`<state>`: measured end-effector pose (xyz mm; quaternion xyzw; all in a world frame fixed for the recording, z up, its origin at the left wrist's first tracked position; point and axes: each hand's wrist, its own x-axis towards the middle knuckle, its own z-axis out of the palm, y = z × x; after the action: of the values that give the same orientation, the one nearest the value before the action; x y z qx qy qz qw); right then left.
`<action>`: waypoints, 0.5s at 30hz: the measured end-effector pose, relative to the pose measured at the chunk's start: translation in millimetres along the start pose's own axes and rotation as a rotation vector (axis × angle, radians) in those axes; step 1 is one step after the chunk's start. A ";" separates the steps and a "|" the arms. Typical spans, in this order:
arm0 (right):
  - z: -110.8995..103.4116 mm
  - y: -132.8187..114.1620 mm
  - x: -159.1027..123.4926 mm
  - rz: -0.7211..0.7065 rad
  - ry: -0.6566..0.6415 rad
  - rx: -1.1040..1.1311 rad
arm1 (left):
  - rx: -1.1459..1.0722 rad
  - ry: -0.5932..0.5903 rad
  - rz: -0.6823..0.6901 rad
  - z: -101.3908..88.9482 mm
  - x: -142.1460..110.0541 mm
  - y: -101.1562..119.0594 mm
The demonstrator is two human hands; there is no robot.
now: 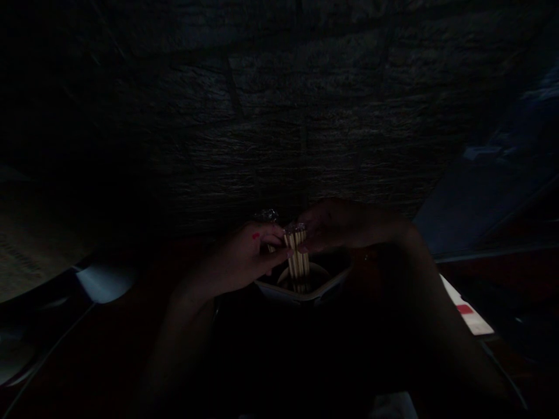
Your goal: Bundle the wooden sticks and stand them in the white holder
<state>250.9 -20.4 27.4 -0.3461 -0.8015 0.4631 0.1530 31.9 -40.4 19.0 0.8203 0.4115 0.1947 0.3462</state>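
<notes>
Lighting is very low, and much of the near area is too dark to read. The left hand is partly closed, thumb in front and fingers curled around the left side of a bundle of thin pale sticks. The right hand is likewise partly closed, its digits pinching the upper right side of the same bundle; how firmly either presses cannot be told. The bundle stands nearly upright between the hands, its lower ends over or inside a dark tub with a paler rim; whether they touch the bottom is hidden. Shiny clear wrap shows just beyond the left hand, and similar shine lies over the sticks' upper ends. A red mark is visible on the back of the left hand. On the far side rises a rough, block-patterned surface. At left, well apart from the hands, are a brown printed surface and a pale conical object. At right are a bluish panel and, nearer, a white flat item with a red patch.
</notes>
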 end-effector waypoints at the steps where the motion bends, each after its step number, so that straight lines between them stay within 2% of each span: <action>1: -0.2 0.2 -0.1 0.008 -0.012 -0.009 | -0.004 -0.006 0.001 0.2 0.2 0.2; 9: -0.4 2.6 -2.1 0.050 -0.032 0.031 | 0.072 -0.003 0.021 4.9 2.6 2.0; 15: -2.4 6.7 -1.9 0.007 -0.052 0.010 | 0.105 0.036 0.050 8.8 5.1 -2.4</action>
<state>256.4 -18.0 23.1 -0.3359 -0.8017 0.4764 0.1320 38.9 -38.8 11.4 0.8436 0.4067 0.1960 0.2906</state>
